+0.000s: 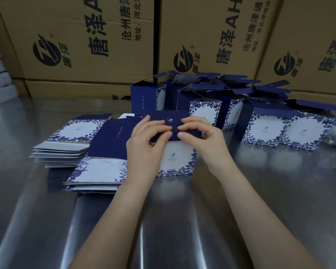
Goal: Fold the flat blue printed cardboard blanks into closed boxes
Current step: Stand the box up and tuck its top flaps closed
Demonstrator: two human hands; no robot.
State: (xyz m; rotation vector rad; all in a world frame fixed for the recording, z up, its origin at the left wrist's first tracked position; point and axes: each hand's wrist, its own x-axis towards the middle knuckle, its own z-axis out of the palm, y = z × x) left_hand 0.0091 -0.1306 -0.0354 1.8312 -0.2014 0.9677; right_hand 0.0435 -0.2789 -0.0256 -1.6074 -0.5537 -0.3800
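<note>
— Where do we have the box [177,161]?
— Midway along the steel table [47,210], upright. Our left hand [146,141] and right hand [203,137] both pinch its dark lid flap [159,117]; flat blanks [74,131] stacked towards the left edge.

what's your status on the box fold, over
Left grip and right grip pinching top flap of blue printed box. Box upright on steel table. Flat blanks stacked at its left, nothing blocking.

Dim, bluish light; streaky glare on table [163,230]; edges warped.
</note>
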